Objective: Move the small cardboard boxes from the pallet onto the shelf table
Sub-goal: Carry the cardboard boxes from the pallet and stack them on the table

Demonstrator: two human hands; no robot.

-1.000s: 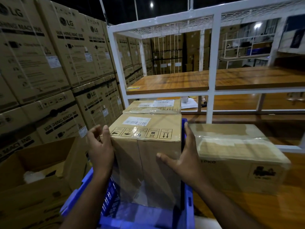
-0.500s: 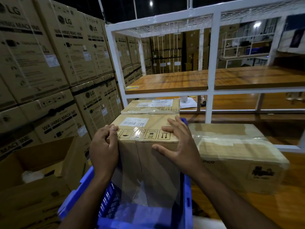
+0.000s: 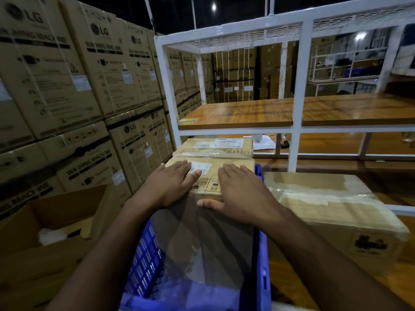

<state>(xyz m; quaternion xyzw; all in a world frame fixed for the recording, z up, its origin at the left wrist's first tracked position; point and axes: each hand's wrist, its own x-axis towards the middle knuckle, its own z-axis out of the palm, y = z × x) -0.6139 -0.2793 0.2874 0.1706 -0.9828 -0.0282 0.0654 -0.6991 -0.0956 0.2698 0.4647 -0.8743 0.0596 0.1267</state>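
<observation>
I see both hands lying flat, fingers straight, left hand (image 3: 171, 184) and right hand (image 3: 241, 189) side by side on top of the tall plastic-wrapped brown cardboard box (image 3: 207, 218), which stands in the blue plastic crate (image 3: 261, 254) beside the white-framed wooden shelf table (image 3: 238, 113).

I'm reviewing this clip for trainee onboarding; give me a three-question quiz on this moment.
1. True or false: both hands lie flat on top of the near box.
2. What holds the near box? A) blue crate B) wooden shelf C) open carton
3. Which hand covers part of the white label?

Key: 1 true: left hand, right hand. 2 A, the blue crate. 3 left.
</observation>
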